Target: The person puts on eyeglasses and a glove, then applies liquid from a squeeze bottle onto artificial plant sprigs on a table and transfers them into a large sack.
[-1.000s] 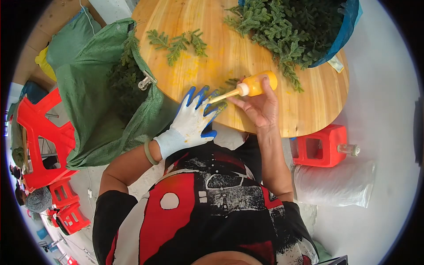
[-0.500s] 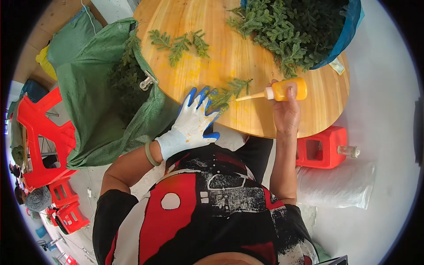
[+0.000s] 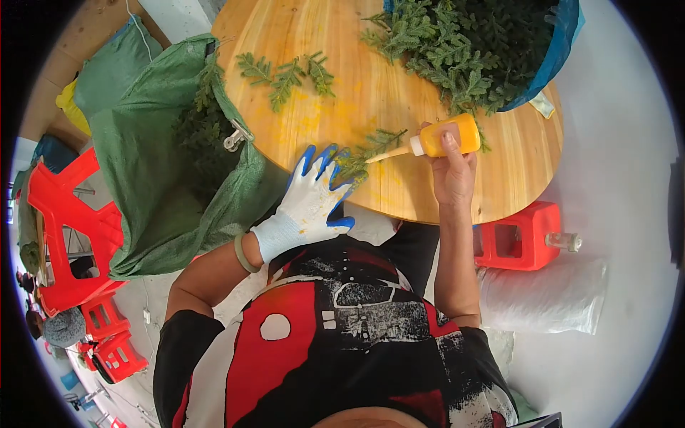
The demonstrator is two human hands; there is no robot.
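My left hand (image 3: pixel 310 194), in a white and blue glove, has its fingers spread at the near edge of the round wooden table (image 3: pixel 399 187). Its fingertips touch the stem end of a green sprig (image 3: pixel 367 150) that lies on the wood. Bare, my right hand (image 3: pixel 454 167) is wrapped round a yellow squeeze bottle (image 3: pixel 457 135), tilted with its long nozzle pointing left. The nozzle tip is at the sprig, close to my left fingertips. Farther back lie several joined or touching sprigs (image 3: pixel 287 77) among yellow smears.
A blue bag (image 3: pixel 564 53) full of green branches (image 3: pixel 457 53) stands at the back right. Left of the table hangs a green sack (image 3: pixel 143 157) held by a metal clip (image 3: pixel 235 135). Red stools (image 3: pixel 524 235) are on both sides, with a wrapped white roll (image 3: pixel 546 296) at right.
My right hand first drew the bottle rightward off the sprig, then brought it partly back left, its nozzle again at the sprig. My left hand has barely moved.
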